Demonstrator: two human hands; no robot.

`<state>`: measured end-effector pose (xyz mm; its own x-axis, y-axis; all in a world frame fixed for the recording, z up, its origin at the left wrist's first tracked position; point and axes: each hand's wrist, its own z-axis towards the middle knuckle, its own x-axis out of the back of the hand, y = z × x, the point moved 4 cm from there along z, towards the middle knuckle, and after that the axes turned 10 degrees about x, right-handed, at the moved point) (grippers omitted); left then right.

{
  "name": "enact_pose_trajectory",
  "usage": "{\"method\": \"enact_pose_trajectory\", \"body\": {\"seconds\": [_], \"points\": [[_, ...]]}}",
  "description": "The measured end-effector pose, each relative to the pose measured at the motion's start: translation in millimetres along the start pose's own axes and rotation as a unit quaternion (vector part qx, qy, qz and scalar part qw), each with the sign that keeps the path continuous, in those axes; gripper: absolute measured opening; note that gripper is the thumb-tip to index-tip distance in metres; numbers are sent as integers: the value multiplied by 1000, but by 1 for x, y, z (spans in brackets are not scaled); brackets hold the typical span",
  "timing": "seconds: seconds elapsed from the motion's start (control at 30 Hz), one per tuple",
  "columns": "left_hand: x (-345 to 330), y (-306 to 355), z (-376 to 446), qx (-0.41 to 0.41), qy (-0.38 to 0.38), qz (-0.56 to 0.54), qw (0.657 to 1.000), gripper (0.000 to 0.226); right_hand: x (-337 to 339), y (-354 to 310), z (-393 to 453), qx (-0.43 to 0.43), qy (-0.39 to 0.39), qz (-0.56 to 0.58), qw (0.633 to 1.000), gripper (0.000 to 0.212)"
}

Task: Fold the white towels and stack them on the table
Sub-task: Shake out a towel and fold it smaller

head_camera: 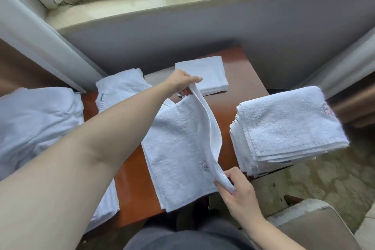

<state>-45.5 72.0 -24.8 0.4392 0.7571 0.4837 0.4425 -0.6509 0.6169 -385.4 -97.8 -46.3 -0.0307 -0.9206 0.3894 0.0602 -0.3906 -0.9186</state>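
Note:
A white towel [178, 148] with a small embroidered mark lies on the reddish-brown table [241, 71]. Its right edge is lifted off the table. My left hand [182, 83] pinches the far corner of that edge. My right hand [236, 186] grips the near corner. A stack of folded white towels [288, 128] sits at the table's right edge and overhangs it. A small folded white towel [207, 73] lies at the far side of the table. More white towels [121, 85] lie loosely at the left.
A bundle of white cloth [34, 124] lies at far left. A grey wall and a window sill [142, 8] stand behind the table. A padded chair [316, 221] sits at the lower right on patterned carpet [324, 172]. Curtains hang on both sides.

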Motion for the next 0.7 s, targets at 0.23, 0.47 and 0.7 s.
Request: {"method": "enact_pose_trajectory", "body": {"seconds": [0.23,0.47,0.7], "points": [[54,-78,-21,44,60,54,996,12,-52,-4,13,-26,-209,-16,978,21],[80,-155,-34,65,170,51,982,11,-100,-8,14,-17,-346,-61,936,15],[80,-203,-39,68,207,40,975,13,-155,-2,5,7,-446,-149,883,15]]}}
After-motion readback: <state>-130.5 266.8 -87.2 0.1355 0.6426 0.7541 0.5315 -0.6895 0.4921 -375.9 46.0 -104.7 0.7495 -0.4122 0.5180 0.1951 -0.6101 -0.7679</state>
